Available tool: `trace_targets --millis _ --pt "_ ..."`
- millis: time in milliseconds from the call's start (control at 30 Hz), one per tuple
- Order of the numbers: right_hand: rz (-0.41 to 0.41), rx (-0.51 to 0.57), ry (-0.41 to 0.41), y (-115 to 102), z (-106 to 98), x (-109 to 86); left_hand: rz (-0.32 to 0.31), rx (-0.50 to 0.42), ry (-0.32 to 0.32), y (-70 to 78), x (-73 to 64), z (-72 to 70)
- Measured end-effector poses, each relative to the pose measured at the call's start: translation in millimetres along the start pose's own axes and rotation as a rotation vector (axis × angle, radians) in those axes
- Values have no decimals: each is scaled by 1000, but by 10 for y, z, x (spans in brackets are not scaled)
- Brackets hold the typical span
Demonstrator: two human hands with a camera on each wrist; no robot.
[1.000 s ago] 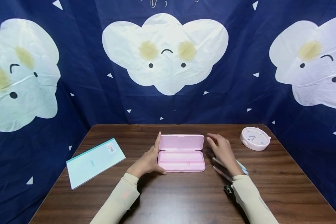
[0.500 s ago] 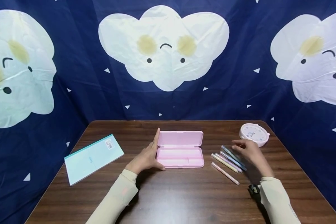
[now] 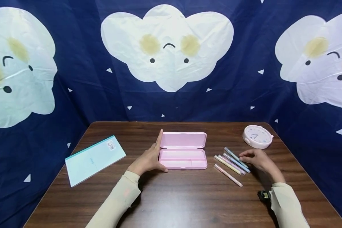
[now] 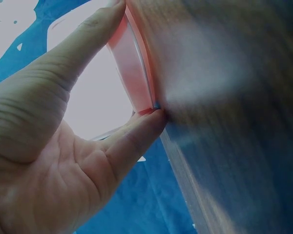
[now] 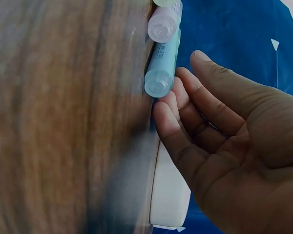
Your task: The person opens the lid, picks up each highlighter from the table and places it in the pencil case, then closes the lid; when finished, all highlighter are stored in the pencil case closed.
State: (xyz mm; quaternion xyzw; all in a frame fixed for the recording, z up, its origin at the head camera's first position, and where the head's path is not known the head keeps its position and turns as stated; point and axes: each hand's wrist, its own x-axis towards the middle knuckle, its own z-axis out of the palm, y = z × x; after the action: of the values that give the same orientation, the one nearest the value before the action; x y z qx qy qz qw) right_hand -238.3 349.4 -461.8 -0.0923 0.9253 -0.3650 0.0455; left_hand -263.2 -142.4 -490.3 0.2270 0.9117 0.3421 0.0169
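An open pink pencil case (image 3: 183, 154) stands on the table, its lid (image 3: 183, 140) laid back and its compartments bare. My left hand (image 3: 148, 160) braces its left side, thumb at the front corner and a straight finger along the lid's edge. In the left wrist view, thumb and fingers (image 4: 129, 144) touch the case's pink side (image 4: 132, 68). My right hand (image 3: 257, 159) is at a row of slim capped pens, fingertips right by the dark green one (image 3: 231, 154). The right wrist view shows bent fingers against a blue-green pen's end (image 5: 161, 73), with the thumb spread away.
A pink-orange pen (image 3: 228, 175) lies apart, nearer the front, below a yellow pen (image 3: 228, 165) and a blue one (image 3: 239, 164). Behind the right hand is a pink round clock (image 3: 257, 136). A pale blue notebook (image 3: 95, 161) lies at the left. A dark blue cloud-print cloth hangs behind the table.
My right hand moved right from beside the pencil case, over the pens, then came down to their right end. The left hand stayed at the case. The head view tilted slightly down.
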Motion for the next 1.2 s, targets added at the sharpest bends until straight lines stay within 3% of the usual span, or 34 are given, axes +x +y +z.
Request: trace_targets --millis 100,500,733,867,967,1033,1200 --pt "4 18 -1 6 8 -12 14 -16 -7 143 -55 -75" --pt "6 21 -8 -44 6 23 27 27 9 -145 60 62" --pt "21 43 -10 -38 29 1 -36 25 -23 256 -81 -115" --pt "20 28 -22 -21 41 -20 -66 23 -45 321 -119 -105" --pt "14 -16 -11 -22 30 -15 -30 20 -29 226 -99 -57" --pt "10 -39 -1 -30 21 2 18 32 1 34 -41 25" --pt "17 -51 -4 -43 30 42 -14 28 -7 27 -29 3"
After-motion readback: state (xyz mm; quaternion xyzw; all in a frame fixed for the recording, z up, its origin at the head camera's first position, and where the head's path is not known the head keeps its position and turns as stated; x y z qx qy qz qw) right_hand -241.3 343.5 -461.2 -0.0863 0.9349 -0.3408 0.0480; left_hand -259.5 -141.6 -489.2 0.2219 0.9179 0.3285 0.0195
